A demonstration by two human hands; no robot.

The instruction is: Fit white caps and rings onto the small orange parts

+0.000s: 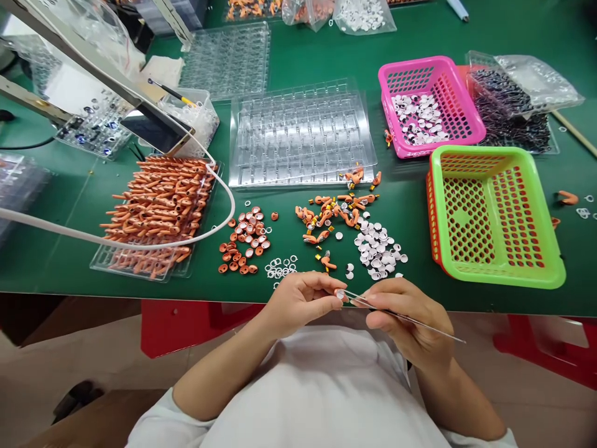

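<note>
Between the thumb and fingers of my left hand (pixel 305 302) is a small orange part with a white face (pixel 340 294). My right hand (pixel 413 317) pinches metal tweezers (pixel 410 320), whose tips reach the small part. Just beyond my hands lie a pile of white discs (pixel 379 249), a group of orange pieces with yellow bits (pixel 333 211), thin white rings (pixel 280 267) and round orange caps (pixel 242 242). My left hand is nearest to the rings.
A green basket (pixel 550 249) stands at the right, with a pink basket (pixel 476 134) of white discs behind it. Clear trays (pixel 303 137) lie at the middle back. Stacked orange parts (pixel 161 199) sit at the left, under a curved white tube (pixel 140 246).
</note>
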